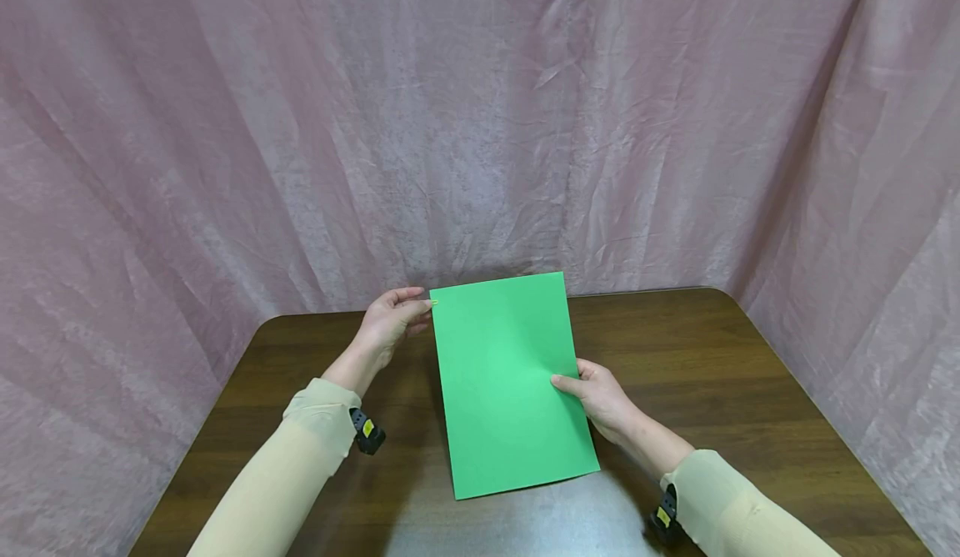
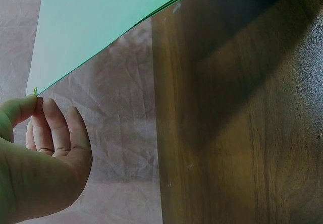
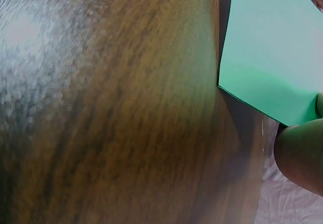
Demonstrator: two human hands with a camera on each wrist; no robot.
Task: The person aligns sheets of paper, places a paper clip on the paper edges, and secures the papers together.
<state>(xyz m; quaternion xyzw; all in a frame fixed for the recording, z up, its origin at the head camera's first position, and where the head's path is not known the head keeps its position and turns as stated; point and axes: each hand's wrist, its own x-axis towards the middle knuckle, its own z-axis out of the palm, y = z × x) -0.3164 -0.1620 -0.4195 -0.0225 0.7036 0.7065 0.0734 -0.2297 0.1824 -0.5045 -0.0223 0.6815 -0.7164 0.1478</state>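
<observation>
Green paper [image 1: 510,390] is held up in front of me, slightly tilted; in the left wrist view its edge shows more than one layer. At its upper left corner sits a small yellow paper clip [image 1: 434,302], whose looped end [image 2: 35,90] pokes out past the thumb. My left hand [image 1: 393,317] pinches the clip at that corner between thumb and forefinger, the other fingers loosely bent. With the thumb on the front face and the fingers behind, my right hand [image 1: 603,398] grips the paper's right edge. Those rear fingers are mostly hidden.
Beneath the paper is a brown wood-grain table [image 1: 675,348] with rounded far corners. Pink curtains [image 1: 480,123] hang behind it and along both sides. A black wrist device [image 1: 367,432] is strapped to the left wrist, and another [image 1: 665,514] to the right.
</observation>
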